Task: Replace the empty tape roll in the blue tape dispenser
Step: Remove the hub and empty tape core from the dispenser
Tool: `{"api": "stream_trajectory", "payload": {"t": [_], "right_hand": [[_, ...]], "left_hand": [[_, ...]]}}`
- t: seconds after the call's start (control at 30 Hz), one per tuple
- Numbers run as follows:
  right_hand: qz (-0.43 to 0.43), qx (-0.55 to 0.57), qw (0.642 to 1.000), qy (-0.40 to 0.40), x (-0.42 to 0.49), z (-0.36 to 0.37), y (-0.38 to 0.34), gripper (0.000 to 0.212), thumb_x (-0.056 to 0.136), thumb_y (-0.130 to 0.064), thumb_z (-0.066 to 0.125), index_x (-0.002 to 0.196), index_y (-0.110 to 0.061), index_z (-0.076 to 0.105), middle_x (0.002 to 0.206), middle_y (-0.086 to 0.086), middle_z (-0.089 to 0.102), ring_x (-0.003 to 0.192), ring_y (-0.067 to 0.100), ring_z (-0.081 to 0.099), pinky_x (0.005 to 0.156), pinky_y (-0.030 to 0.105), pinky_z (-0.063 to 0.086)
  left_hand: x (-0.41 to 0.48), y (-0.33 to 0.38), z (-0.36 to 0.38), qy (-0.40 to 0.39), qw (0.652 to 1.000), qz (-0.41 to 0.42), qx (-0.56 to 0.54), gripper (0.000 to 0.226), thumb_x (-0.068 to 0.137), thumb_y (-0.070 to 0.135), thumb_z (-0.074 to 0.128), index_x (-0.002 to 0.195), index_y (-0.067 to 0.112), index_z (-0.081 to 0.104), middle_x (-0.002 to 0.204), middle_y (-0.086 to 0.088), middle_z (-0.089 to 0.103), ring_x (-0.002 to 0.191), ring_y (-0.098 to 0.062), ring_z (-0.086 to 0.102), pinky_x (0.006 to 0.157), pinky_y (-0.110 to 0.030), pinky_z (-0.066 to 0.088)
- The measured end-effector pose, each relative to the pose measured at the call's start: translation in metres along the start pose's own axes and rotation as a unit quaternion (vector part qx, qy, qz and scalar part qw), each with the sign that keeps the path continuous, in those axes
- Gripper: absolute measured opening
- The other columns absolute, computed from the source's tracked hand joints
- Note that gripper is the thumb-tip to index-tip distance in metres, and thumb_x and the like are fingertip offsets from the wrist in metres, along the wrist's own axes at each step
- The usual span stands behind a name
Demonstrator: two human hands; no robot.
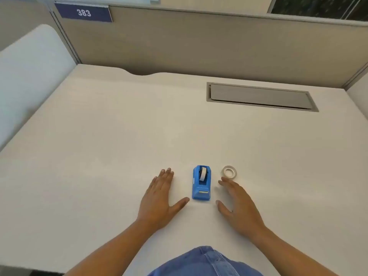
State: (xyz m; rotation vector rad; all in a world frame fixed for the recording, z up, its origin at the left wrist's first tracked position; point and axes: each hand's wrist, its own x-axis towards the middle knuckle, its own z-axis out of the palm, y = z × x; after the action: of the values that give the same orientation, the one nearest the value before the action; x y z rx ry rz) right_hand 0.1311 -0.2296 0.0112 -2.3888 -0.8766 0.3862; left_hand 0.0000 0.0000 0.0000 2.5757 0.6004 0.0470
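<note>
the blue plastic tape dispenser stood near the front edge of the pale matte desk, with wide bare room toward the back edge. the left hand lay flat beside it, fingers spread, holding nothing. the right hand was open too, empty, fingertips close to the round clear tape roll.

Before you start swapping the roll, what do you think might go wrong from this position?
The blue tape dispenser stands unheld between the left hand and right hand, so pulling the old roll out one-handed may drag or tip it. The new tape roll lies just past the right fingertips; a careless reach might knock it away.
</note>
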Motion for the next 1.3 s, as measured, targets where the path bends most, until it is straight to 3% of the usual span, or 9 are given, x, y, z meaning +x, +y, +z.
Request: {"api": "stream_trajectory", "payload": {"t": [0.1, 0.2, 0.33, 0.5, 0.6, 0.7, 0.87, 1.1, 1.3], "right_hand": [[-0.013, 0.025, 1.000, 0.009, 0.015, -0.008, -0.010, 0.054, 0.090, -0.035, 0.065, 0.139, -0.039, 0.042, 0.143, -0.025, 0.043, 0.129, -0.001, 0.044, 0.107, 0.022, 0.037], [-0.029, 0.059, 0.998, -0.003, 0.031, -0.017, -0.022, 0.054, 0.086, -0.028, 0.069, 0.133, -0.042, 0.044, 0.124, -0.036, 0.044, 0.110, -0.004, 0.055, 0.093, 0.022, 0.051], [-0.050, 0.062, 0.996, -0.028, 0.048, -0.025, -0.031, 0.058, 0.081, -0.033, 0.070, 0.131, -0.045, 0.044, 0.123, -0.038, 0.043, 0.100, -0.004, 0.057, 0.076, 0.016, 0.051], [-0.058, 0.045, 0.995, -0.065, 0.065, -0.026, -0.038, 0.065, 0.075, -0.037, 0.075, 0.131, -0.045, 0.042, 0.131, -0.034, 0.042, 0.094, -0.003, 0.059, 0.077, 0.013, 0.047], [-0.053, 0.039, 0.994, -0.086, 0.072, -0.026, -0.041, 0.067, 0.072, -0.040, 0.076, 0.131, -0.044, 0.044, 0.129, -0.032, 0.043, 0.090, -0.005, 0.058, 0.078, 0.010, 0.044], [-0.040, 0.040, 0.994, -0.096, 0.075, -0.025, -0.046, 0.064, 0.069, -0.042, 0.074, 0.126, -0.046, 0.046, 0.120, -0.033, 0.048, 0.086, -0.004, 0.057, 0.070, 0.009, 0.043], [-0.035, 0.021, 0.994, -0.101, 0.081, -0.025, -0.050, 0.056, 0.071, -0.033, 0.074, 0.123, -0.039, 0.054, 0.115, -0.026, 0.055, 0.083, -0.005, 0.058, 0.073, 0.009, 0.041], [-0.054, -0.019, 0.992, -0.111, 0.086, -0.029, -0.055, 0.038, 0.075, -0.022, 0.072, 0.110, -0.033, 0.062, 0.099, -0.015, 0.063, 0.075, 0.005, 0.058, 0.074, 0.027, 0.054], [-0.067, -0.046, 0.990, -0.117, 0.086, -0.032, -0.059, 0.030, 0.078, -0.018, 0.071, 0.107, -0.028, 0.065, 0.097, -0.008, 0.065, 0.076, 0.008, 0.055, 0.077, 0.033, 0.054]], "left_hand": [[0.008, 0.017, 0.003, -0.020, 0.999, 0.039, -0.032, 0.106, 0.070, 0.090, 0.037, 0.153, 0.035, 0.004, 0.151, 0.025, -0.007, 0.136, 0.012, -0.013, 0.113, -0.021, 0.001], [0.016, 0.033, 0.005, -0.034, 0.995, 0.055, -0.082, 0.108, 0.064, 0.089, 0.051, 0.149, 0.046, -0.001, 0.153, 0.027, 0.001, 0.139, 0.006, 0.007, 0.110, -0.022, 0.010], [0.026, 0.039, 0.008, -0.028, 0.987, 0.021, -0.159, 0.112, 0.060, 0.082, 0.065, 0.151, 0.038, 0.016, 0.157, 0.014, 0.030, 0.139, -0.008, 0.033, 0.106, -0.022, 0.023], [0.032, 0.039, 0.016, -0.043, 0.974, 0.012, -0.220, 0.108, 0.061, 0.073, 0.074, 0.149, 0.038, 0.022, 0.152, 0.017, 0.038, 0.133, -0.004, 0.039, 0.105, -0.020, 0.029], [0.029, 0.035, 0.020, -0.027, 0.975, 0.008, -0.219, 0.096, 0.064, 0.070, 0.073, 0.144, 0.043, 0.029, 0.141, 0.022, 0.046, 0.122, 0.005, 0.042, 0.104, -0.020, 0.036], [0.026, 0.037, 0.020, -0.008, 0.981, 0.016, -0.195, 0.089, 0.064, 0.075, 0.068, 0.140, 0.046, 0.032, 0.133, 0.026, 0.049, 0.116, 0.010, 0.043, 0.095, -0.009, 0.032], [0.027, 0.038, 0.022, 0.008, 0.984, 0.025, -0.178, 0.088, 0.065, 0.081, 0.062, 0.140, 0.046, 0.032, 0.138, 0.021, 0.051, 0.123, 0.002, 0.045, 0.100, -0.019, 0.037], [0.027, 0.037, 0.022, 0.016, 0.984, 0.029, -0.174, 0.087, 0.066, 0.081, 0.061, 0.140, 0.044, 0.034, 0.139, 0.021, 0.051, 0.126, 0.002, 0.045, 0.101, -0.018, 0.036], [0.027, 0.037, 0.023, 0.022, 0.985, 0.035, -0.168, 0.087, 0.066, 0.083, 0.057, 0.140, 0.045, 0.032, 0.140, 0.019, 0.051, 0.125, 0.002, 0.044, 0.099, -0.018, 0.036]]}}
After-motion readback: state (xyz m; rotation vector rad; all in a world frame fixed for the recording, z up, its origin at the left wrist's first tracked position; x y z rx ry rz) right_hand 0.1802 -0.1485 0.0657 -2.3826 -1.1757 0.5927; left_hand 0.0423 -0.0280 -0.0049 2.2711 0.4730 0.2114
